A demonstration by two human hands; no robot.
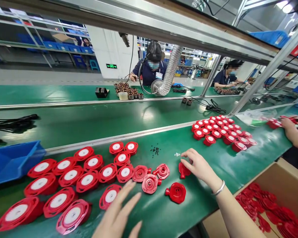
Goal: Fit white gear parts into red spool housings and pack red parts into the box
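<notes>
My left hand [119, 211] hovers low in the picture with its fingers spread, holding nothing. Just beyond its fingertips lie red pump-like covers with short side spouts: one cover [150, 183], another [140, 173] and a third [163, 171]. My right hand [195, 163] reaches over a red spouted cover [183, 171], partly hiding it. Its thumb and forefinger are apart, the fingertip close to a few tiny white pieces [177, 154]. Between the hands rests a single deeper red cover [177, 192]. Left of my left hand stand several red housings with white discs [86, 180].
Tiny black pieces [155, 150] lie mid-table. More red housings [221, 130] stand at right. A cardboard box [270, 175] of red parts is at lower right, a blue bin [13, 162] at left. A co-worker's hands [291, 122] work at far right; another person [151, 71] sits opposite.
</notes>
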